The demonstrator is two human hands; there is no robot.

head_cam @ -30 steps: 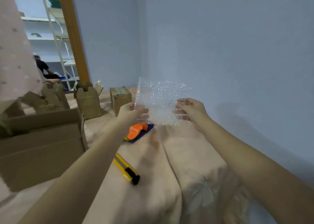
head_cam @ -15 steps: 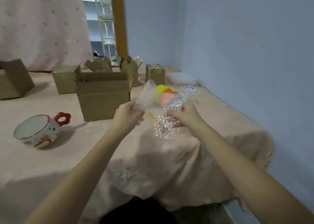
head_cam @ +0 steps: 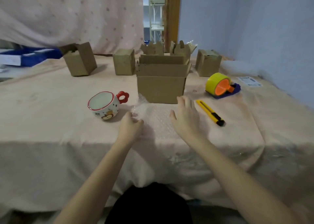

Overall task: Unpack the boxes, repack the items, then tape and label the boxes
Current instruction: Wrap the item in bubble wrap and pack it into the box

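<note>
Half a second ago both hands held the bubble wrap [head_cam: 153,117] up in the air; now it lies flat on the desk [head_cam: 51,121], just in front of the open box [head_cam: 161,86]. Left hand [head_cam: 130,127] has its fingers [head_cam: 138,121] curled, pinching the wrap's left edge. Right hand [head_cam: 186,116] lies spread, fingers straight and wide, over the wrap's right side; whether the palm presses down is hard to tell. The wrap is clear and its near edge blurs into the cloth.

Just left of the left fingers sits a mug [head_cam: 104,105] with a red handle. Right of the right fingers lies a yellow knife [head_cam: 210,112], and beyond it the tape dispenser [head_cam: 220,87] and a label sheet [head_cam: 249,81]. Behind the open box stand smaller boxes [head_cam: 124,61], partly hidden by it. The desk's near edge drops off just below the wrists; bare cloth spreads far left.
</note>
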